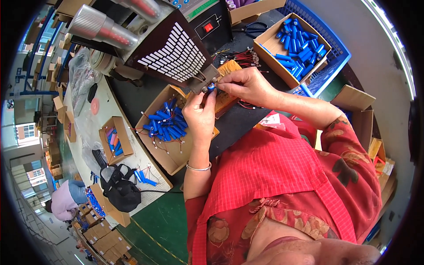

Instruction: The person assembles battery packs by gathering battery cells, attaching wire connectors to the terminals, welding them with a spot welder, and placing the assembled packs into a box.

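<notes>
My left hand [201, 114] is closed, thumb and fingers pinching a small blue cylindrical battery [211, 87]. The battery's end faces up, right by the metal electrode tips [205, 84] of a black machine [172, 55] with a slotted panel. From the right, my right hand [249, 87] reaches in with its fingertips pinched close beside the battery. Whatever sits in that pinch is too small to make out. Under both hands lies a worn yellow block [226, 102].
Left of my hands, a cardboard box [173, 164] holds blue batteries with leads. Another box [289, 81] of plain blue batteries rests in a blue plastic basket [338, 66]. Red wires [247, 57] and pliers [256, 29] lie behind. A black bag [121, 190] sits at the left table's edge.
</notes>
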A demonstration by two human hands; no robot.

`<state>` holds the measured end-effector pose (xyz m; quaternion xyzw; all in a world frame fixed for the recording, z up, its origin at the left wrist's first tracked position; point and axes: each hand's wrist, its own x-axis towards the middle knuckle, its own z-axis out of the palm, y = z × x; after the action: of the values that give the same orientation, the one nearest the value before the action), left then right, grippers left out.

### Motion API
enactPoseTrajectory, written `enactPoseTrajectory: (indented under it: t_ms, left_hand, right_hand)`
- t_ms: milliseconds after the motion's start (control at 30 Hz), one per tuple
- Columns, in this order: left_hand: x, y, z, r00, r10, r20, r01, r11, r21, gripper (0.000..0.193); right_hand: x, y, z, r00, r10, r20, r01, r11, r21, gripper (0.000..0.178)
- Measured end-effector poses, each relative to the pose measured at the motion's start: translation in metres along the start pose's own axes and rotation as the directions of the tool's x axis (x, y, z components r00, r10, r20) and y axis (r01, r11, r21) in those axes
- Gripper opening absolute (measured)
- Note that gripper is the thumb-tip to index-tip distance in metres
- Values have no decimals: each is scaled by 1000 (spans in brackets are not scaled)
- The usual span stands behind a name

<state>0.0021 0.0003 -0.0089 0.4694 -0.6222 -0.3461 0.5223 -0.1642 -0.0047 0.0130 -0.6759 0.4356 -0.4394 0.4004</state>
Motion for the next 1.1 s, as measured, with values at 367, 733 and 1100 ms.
enactPoseTrajectory:
  t_ms: [367,733,1100]
  left_hand:
    - [-12,-4,-40,993,-81,-86,83,996,15,31]
    - [-57,42,6,958,262,114,-284,919,273,19]
    - [-31,35,98,807,138,574,-110,990,-84,13]
  right_hand:
    - [-4,-6,-70,977,-197,84,212,941,-265,27]
    - [0,87,-147,855,473,214,-57,496,-867,34]
    - [4,97,-152,887,421,190,-54,503,-862,40]
